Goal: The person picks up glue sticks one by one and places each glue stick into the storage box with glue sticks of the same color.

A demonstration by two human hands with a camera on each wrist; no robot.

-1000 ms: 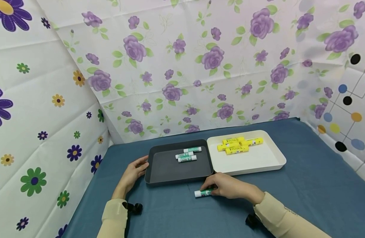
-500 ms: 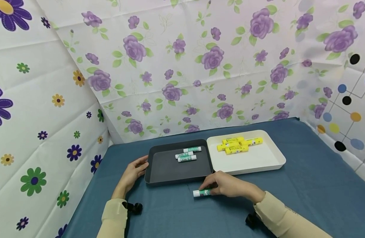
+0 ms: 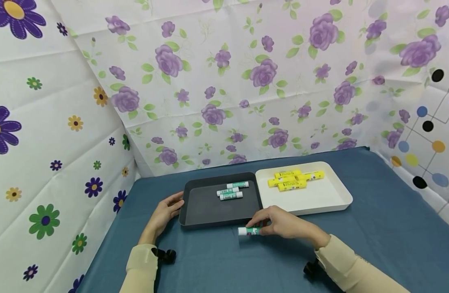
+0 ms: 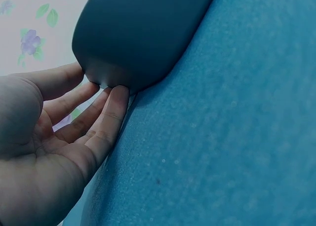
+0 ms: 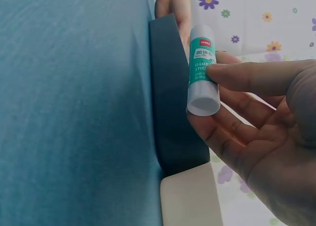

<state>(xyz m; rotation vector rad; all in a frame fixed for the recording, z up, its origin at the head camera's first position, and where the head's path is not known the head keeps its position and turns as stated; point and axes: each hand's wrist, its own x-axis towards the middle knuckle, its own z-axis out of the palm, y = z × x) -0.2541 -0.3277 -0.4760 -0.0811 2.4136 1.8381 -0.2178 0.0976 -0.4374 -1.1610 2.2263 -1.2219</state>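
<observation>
Between thumb and fingers, my right hand (image 3: 283,221) pinches a green and white glue stick (image 5: 202,63), held just in front of the dark grey tray (image 3: 198,211). In the head view its white end points left, and the hand covers the other end. My left hand (image 3: 165,213) touches the left side of the dark tray; the left wrist view has its straight fingers (image 4: 111,114) resting against the tray's outer wall. Inside that tray lie 3 similar green and white glue sticks (image 3: 231,195), toward its right part.
A white tray (image 3: 319,199) stands against the dark tray's right side, with several yellow tubes (image 3: 292,185) in its back left part. Blue cloth (image 3: 209,260) covers the table. Flower-printed sheets (image 3: 217,81) rise behind and to the left.
My right hand has lifted the glue stick off the cloth and moved slightly up toward the dark tray. The left hand stays at the tray. The head view has shifted a little.
</observation>
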